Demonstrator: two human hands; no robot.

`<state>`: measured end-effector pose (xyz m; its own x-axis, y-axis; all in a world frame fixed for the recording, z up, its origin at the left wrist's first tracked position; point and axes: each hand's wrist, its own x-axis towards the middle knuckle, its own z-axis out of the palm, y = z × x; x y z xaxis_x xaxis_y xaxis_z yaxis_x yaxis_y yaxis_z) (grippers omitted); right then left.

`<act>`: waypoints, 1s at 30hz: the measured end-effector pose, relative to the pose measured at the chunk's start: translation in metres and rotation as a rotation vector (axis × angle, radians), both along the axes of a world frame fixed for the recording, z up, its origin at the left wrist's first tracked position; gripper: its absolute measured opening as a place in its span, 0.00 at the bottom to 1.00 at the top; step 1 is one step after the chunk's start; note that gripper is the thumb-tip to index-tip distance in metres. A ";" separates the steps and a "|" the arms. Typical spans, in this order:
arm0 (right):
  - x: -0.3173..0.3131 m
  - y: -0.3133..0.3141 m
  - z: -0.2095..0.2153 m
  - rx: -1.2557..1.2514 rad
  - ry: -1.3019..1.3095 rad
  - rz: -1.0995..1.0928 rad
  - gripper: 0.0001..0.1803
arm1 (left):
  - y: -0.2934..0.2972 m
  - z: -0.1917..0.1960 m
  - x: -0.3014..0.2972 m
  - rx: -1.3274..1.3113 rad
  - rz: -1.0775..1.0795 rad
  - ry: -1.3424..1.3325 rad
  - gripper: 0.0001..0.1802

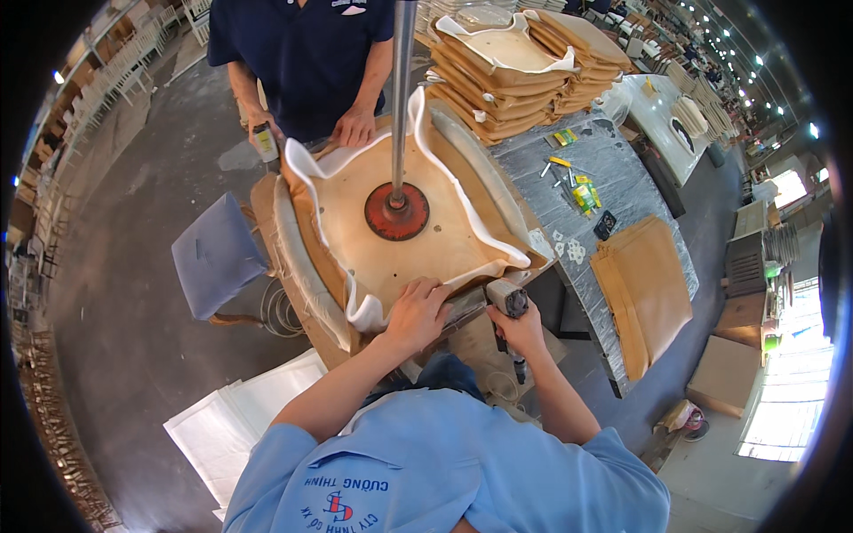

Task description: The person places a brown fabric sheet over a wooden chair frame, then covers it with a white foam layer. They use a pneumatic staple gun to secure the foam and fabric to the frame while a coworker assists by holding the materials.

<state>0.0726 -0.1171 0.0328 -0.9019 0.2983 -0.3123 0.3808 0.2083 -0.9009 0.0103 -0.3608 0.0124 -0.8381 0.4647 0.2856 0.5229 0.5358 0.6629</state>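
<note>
A wooden seat panel [355,213] lies underside up on a padded stand, with white padding [453,204] and a brown seat cover [333,275] curling up around its edges. A metal rod with a round red pad [382,218] presses on its middle. At the near edge, my left hand [419,318] is closed on the cover's margin, fingertips against the wood; its thumb is hidden. My right hand [522,330] grips a staple gun [506,300] just right of there, beside the near right corner.
Across the stand, a co-worker in dark blue holds another tool [265,140]. On the right, a plastic-covered table [551,200] carries stacked brown covers [498,89], folded brown sheets [644,284], small yellow-green boxes [585,195] and a black object [605,225]. A blue-grey stool [218,253] stands left.
</note>
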 end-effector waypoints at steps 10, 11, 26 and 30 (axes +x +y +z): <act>-0.054 0.055 0.009 0.046 -0.185 0.135 0.29 | 0.092 -0.031 -0.059 -0.240 0.114 -0.053 0.15; -0.054 0.058 0.008 0.001 -0.130 0.133 0.30 | 0.095 -0.030 -0.061 -0.243 0.112 -0.069 0.16; -0.115 0.080 0.025 0.031 -0.394 0.373 0.20 | 0.109 -0.050 -0.077 -0.061 0.261 -0.149 0.10; -0.141 0.069 0.035 0.063 -0.457 0.420 0.15 | 0.111 -0.052 -0.079 0.005 0.325 -0.176 0.09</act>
